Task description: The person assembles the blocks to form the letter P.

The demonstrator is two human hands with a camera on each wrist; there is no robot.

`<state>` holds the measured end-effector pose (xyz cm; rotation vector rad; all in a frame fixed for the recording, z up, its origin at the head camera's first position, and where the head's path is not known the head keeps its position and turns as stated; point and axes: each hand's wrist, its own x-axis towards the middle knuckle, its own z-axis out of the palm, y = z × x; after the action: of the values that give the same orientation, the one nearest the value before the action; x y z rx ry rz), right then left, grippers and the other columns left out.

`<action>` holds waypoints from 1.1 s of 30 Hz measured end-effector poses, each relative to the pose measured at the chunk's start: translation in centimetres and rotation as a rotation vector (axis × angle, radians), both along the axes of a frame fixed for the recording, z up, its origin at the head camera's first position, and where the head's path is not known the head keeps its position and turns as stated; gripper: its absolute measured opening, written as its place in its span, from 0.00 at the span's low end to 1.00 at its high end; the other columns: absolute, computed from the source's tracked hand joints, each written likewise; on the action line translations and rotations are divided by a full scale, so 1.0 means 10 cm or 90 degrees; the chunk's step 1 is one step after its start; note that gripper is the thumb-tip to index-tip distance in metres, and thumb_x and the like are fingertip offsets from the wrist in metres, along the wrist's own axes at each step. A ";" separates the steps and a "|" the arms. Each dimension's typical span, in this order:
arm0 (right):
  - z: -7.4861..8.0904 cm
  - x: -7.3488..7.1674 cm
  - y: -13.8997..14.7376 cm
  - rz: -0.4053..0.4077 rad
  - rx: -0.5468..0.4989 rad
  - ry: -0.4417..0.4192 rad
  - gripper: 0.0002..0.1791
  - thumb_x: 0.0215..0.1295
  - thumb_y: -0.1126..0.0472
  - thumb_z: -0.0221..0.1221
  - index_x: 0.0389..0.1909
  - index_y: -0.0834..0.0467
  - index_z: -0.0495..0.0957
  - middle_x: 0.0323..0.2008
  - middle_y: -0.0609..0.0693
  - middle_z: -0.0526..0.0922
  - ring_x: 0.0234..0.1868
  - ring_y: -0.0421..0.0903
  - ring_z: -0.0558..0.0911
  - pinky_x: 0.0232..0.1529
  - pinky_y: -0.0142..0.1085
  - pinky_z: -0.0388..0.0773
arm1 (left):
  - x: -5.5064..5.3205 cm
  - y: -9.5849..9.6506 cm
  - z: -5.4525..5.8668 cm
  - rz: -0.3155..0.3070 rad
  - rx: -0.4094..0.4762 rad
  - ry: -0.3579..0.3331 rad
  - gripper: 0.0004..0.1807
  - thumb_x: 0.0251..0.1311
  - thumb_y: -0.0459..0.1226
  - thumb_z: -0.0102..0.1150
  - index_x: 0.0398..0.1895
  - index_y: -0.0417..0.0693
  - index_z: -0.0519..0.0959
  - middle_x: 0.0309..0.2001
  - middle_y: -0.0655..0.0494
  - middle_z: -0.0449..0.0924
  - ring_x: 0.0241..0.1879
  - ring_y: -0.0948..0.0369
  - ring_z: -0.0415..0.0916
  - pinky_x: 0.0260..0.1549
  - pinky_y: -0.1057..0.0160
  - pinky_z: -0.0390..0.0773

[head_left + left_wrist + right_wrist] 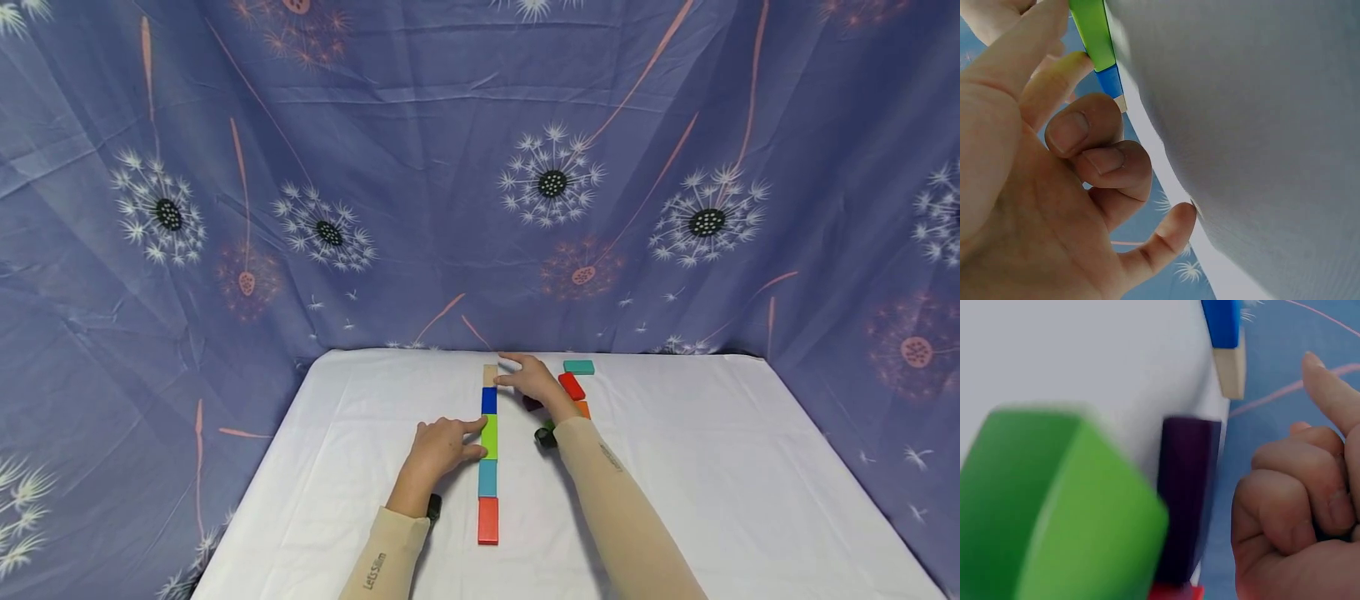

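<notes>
Red block (487,520) ends a flat row on the counter (712,467). Left hand (438,447) fingertips press green block (489,436); right hand (534,381), forefinger out, others curled, touches beige block (490,375). Uneven push could skew row.

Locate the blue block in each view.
Head: blue block second from the far end of the row, centre.
Left wrist: top, beyond the green block.
Right wrist: top edge.
Shared landmark: the tan block abutting it.
</notes>
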<state>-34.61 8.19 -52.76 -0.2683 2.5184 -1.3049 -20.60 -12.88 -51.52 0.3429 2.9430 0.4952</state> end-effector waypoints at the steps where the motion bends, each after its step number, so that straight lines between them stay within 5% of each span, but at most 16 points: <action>1: 0.01 0.02 0.04 -0.005 -0.019 -0.001 0.39 0.70 0.49 0.70 0.80 0.46 0.68 0.81 0.59 0.66 0.79 0.64 0.68 0.75 0.65 0.67 | 0.00 0.00 0.00 0.002 -0.003 -0.001 0.33 0.60 0.56 0.74 0.70 0.69 0.80 0.54 0.44 0.90 0.58 0.43 0.86 0.64 0.28 0.72; 5: 0.03 0.12 0.23 -0.023 -0.071 -0.002 0.38 0.73 0.49 0.67 0.81 0.44 0.66 0.71 0.57 0.78 0.62 0.56 0.85 0.64 0.56 0.79 | 0.00 -0.01 -0.01 0.011 -0.011 -0.004 0.33 0.60 0.57 0.74 0.70 0.70 0.80 0.57 0.45 0.89 0.59 0.44 0.86 0.63 0.29 0.74; 8: 0.04 0.18 0.43 -0.045 -0.096 -0.001 0.37 0.73 0.49 0.67 0.81 0.44 0.67 0.45 0.51 0.86 0.40 0.47 0.83 0.46 0.43 0.80 | 0.01 -0.01 -0.01 0.016 -0.008 -0.004 0.33 0.60 0.57 0.74 0.70 0.70 0.80 0.58 0.45 0.89 0.59 0.44 0.86 0.63 0.30 0.74; 10: 0.04 0.22 0.56 -0.058 -0.114 0.004 0.37 0.73 0.51 0.68 0.80 0.45 0.68 0.30 0.46 0.78 0.30 0.44 0.74 0.36 0.39 0.73 | 0.02 -0.01 -0.01 0.017 -0.007 -0.003 0.33 0.60 0.57 0.74 0.70 0.70 0.80 0.58 0.44 0.89 0.59 0.44 0.86 0.63 0.30 0.74; 13: 0.02 0.27 0.75 -0.079 -0.123 0.031 0.36 0.71 0.54 0.69 0.78 0.48 0.71 0.20 0.45 0.64 0.23 0.44 0.62 0.27 0.36 0.64 | 0.02 -0.01 0.00 0.014 -0.001 0.001 0.33 0.60 0.57 0.74 0.70 0.70 0.80 0.58 0.43 0.89 0.59 0.43 0.85 0.64 0.29 0.72; 17: -0.05 0.34 0.92 -0.113 -0.091 0.056 0.33 0.68 0.54 0.72 0.74 0.47 0.76 0.22 0.44 0.62 0.24 0.43 0.61 0.24 0.33 0.61 | 0.04 -0.02 0.01 0.007 0.003 0.007 0.33 0.60 0.56 0.74 0.70 0.69 0.80 0.58 0.42 0.88 0.59 0.42 0.85 0.65 0.28 0.71; 21: -0.10 0.38 1.01 -0.120 -0.065 0.040 0.32 0.66 0.52 0.74 0.71 0.45 0.79 0.30 0.50 0.69 0.35 0.46 0.66 0.31 0.35 0.64 | 0.05 -0.01 0.01 0.007 0.004 0.009 0.33 0.60 0.56 0.74 0.70 0.70 0.80 0.59 0.42 0.88 0.60 0.41 0.85 0.65 0.27 0.71; 24: -0.12 0.39 1.03 -0.106 -0.045 0.039 0.32 0.65 0.50 0.74 0.70 0.46 0.80 0.51 0.58 0.81 0.51 0.52 0.74 0.47 0.42 0.76 | 0.04 -0.01 0.01 0.008 0.003 0.011 0.33 0.60 0.56 0.74 0.70 0.70 0.80 0.58 0.41 0.88 0.59 0.41 0.85 0.66 0.27 0.71; 28: -0.16 0.39 1.03 -0.092 -0.002 0.038 0.31 0.64 0.47 0.75 0.68 0.44 0.82 0.75 0.60 0.74 0.72 0.61 0.73 0.70 0.58 0.74 | 0.04 0.01 0.01 0.009 0.000 0.012 0.33 0.60 0.57 0.74 0.70 0.70 0.80 0.57 0.41 0.89 0.59 0.41 0.85 0.66 0.27 0.71; 33: -0.17 0.40 1.00 -0.075 0.071 0.060 0.28 0.63 0.47 0.75 0.65 0.43 0.85 0.69 0.61 0.79 0.60 0.56 0.79 0.53 0.43 0.80 | 0.04 0.02 0.00 0.010 0.000 0.009 0.33 0.60 0.57 0.74 0.70 0.70 0.80 0.57 0.42 0.89 0.58 0.42 0.86 0.64 0.29 0.73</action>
<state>-30.66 18.21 -54.44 -0.1635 2.7117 -1.2148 -20.19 -12.67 -51.49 0.3238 2.9613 0.4968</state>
